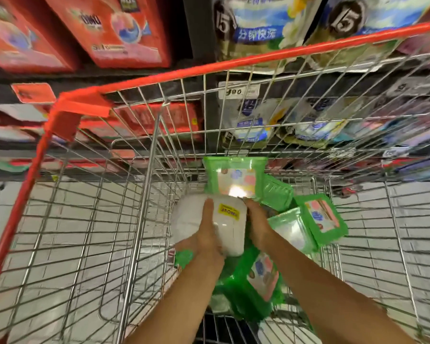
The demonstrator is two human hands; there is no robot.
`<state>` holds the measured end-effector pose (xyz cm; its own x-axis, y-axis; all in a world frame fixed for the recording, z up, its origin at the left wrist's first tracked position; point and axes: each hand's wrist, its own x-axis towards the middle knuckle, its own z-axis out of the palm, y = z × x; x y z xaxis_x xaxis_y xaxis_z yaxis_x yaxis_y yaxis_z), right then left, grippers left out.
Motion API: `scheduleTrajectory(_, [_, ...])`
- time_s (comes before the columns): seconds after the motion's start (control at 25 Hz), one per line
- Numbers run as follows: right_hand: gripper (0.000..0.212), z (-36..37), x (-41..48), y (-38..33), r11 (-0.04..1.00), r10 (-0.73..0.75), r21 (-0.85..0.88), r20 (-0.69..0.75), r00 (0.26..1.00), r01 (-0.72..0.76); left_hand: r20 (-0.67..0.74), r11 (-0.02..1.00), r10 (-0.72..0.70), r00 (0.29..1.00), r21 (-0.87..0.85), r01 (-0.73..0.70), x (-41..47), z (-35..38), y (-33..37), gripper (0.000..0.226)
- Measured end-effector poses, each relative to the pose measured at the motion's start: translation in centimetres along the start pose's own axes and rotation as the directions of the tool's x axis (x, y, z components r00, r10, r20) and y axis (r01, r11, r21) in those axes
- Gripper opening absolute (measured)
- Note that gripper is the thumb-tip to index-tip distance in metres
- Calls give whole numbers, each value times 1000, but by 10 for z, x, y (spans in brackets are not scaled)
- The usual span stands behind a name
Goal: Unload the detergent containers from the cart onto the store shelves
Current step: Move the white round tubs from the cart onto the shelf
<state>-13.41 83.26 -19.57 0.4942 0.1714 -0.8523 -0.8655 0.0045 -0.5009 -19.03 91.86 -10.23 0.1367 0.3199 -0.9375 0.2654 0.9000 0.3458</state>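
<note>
A white detergent container (230, 227) with a yellow sticker is held bottom-up above the wire cart (85, 219). My left hand (206, 234) grips its left side, thumb laid along the white base. My right hand (256, 224) holds its right side, fingers mostly hidden behind it. Several green-lidded detergent containers (236, 176) lie tumbled in the cart's right half, one (323, 217) tilted at the right and another (261, 276) under my forearms.
The cart has a red rim (209, 67) and wire walls. Behind it are store shelves with red boxes (114, 28) at upper left and blue-white pouches (261, 28) at upper right. A price tag (238, 91) hangs on the shelf edge. Pale tiled floor shows through the cart.
</note>
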Motion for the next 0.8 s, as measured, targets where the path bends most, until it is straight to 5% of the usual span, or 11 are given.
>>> scheduleTrajectory(0.12, [28, -7, -31, -3, 999, -33, 11, 27, 999, 32, 124, 995, -54, 991, 84, 44, -3, -16, 1, 81])
scheduleTrajectory(0.4, [15, -39, -125, -48, 974, -180, -154, -90, 979, 165, 406, 968, -28, 913, 239, -76, -48, -48, 8, 88])
scheduleTrajectory(0.6, [39, -59, -193, -46, 988, -154, -5, 126, 980, 156, 575, 932, -13, 818, 305, -199, -96, -63, 22, 117])
scheduleTrajectory(0.8, [75, -84, -246, -56, 978, -164, 190, 427, 889, 89, 713, 947, -71, 697, 268, -178, -135, -89, 34, 81])
